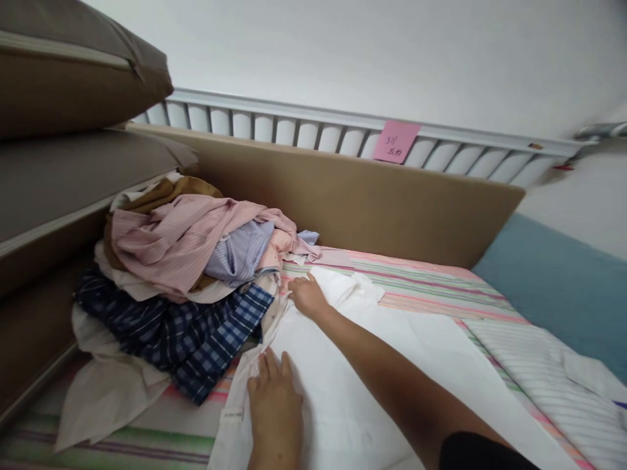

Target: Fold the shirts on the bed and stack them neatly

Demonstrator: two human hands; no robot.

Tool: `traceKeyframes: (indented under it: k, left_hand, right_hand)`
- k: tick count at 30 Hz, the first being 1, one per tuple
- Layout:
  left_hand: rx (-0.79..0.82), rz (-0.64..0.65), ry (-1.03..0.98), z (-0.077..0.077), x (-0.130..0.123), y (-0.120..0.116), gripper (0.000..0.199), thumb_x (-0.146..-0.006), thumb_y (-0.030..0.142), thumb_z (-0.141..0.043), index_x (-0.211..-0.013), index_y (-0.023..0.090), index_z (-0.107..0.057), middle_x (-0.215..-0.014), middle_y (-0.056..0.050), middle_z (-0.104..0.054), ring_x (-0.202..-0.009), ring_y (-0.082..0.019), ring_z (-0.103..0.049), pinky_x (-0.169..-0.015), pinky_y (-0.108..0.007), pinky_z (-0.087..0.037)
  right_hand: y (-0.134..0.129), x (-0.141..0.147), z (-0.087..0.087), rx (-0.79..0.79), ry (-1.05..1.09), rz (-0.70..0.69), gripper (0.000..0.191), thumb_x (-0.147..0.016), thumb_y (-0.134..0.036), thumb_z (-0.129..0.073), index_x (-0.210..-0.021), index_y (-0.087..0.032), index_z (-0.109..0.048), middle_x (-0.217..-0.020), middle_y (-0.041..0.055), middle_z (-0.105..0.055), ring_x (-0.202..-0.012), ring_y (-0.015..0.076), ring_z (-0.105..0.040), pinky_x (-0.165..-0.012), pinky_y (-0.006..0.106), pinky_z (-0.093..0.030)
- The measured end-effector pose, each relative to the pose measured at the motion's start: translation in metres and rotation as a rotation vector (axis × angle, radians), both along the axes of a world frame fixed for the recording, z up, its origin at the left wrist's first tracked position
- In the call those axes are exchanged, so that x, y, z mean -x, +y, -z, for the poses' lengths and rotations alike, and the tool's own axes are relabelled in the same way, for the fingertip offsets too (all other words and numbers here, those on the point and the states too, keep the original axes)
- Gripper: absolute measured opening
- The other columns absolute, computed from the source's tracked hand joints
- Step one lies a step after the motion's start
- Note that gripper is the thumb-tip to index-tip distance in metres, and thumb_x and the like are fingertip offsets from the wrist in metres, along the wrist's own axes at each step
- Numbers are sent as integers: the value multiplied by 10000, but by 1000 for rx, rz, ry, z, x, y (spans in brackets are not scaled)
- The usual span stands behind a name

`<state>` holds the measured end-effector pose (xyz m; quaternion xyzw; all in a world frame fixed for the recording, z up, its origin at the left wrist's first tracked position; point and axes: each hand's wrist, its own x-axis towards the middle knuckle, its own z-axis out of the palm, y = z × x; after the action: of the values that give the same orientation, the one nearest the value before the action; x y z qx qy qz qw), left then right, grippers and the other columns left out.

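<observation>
A white garment [362, 372] is spread over a striped sheet [431, 287]. My left hand [277, 398] lies on its left part with the fingers slightly apart, near a small label at the garment's edge. Farther up, my right hand [307, 295] is closed on the edge of the white garment beside its collar. Just left of both hands rises a pile of clothes, with a pink striped shirt [181, 235] on top, a light blue striped piece [242, 251] and a dark blue checked cloth [186, 339] lower down.
Brown cushions [73, 176] are stacked at the left. A brown board [343, 196] stands behind the sheet, before a white radiator [264, 127] bearing a pink note [396, 141]. A striped white garment [543, 372] lies at the right, beside a teal surface [563, 281].
</observation>
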<state>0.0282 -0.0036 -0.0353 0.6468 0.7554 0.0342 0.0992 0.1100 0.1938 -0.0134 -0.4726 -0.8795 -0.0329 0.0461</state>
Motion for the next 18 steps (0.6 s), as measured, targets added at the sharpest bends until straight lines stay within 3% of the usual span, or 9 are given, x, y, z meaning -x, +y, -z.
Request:
traceKeyframes:
  k: [4, 7, 11, 14, 18]
  left_hand:
    - [42, 16, 21, -3, 1, 0, 544, -789, 137, -443, -1332, 175, -421, -1444, -171, -347, -1325, -293, -323, -961, -480, -363]
    - [45, 17, 31, -2, 0, 4, 503, -822, 168, -390, -1324, 177, -432, -1441, -157, -359, -1323, -299, -325, -954, -492, -367]
    - [28, 51, 45, 0, -5, 9, 479, -874, 264, -317, -1335, 182, -417, -1458, -105, -344, -1341, -282, -300, -986, -491, -352]
    - [41, 144, -5, 2, -11, 11, 502, -883, 342, -319, -1353, 183, -393, -1476, -78, -305, -1365, -259, -253, -1014, -449, -347]
    - [108, 214, -21, 10, -15, 9, 505, -855, 341, -377, -1345, 221, -409, -1465, -102, -332, -1350, -297, -278, -1033, -473, -319]
  right_hand:
    - [-7, -9, 5, -50, 113, 77, 304, -863, -222, -478, -1163, -234, -524, -1253, 75, -547, -1163, 195, -464, -1056, 405, -220]
    - [-12, -42, 4, -100, 324, 116, 343, -858, -248, -498, -1200, -257, -506, -1345, 44, -485, -1232, 179, -412, -1074, 396, -224]
    - [-27, -131, -2, -138, 418, 326, 298, -875, -243, -452, -1150, -228, -567, -1285, 46, -549, -1209, 158, -451, -1069, 354, -268]
    - [-53, -209, -2, -146, 391, 524, 334, -894, -267, -396, -1169, -196, -573, -1282, 86, -553, -1227, 195, -449, -1069, 407, -271]
    - [-96, -281, 20, -26, 239, 603, 458, -913, -409, -345, -1336, -254, -430, -1463, 75, -332, -1366, 226, -240, -1095, 472, -193]
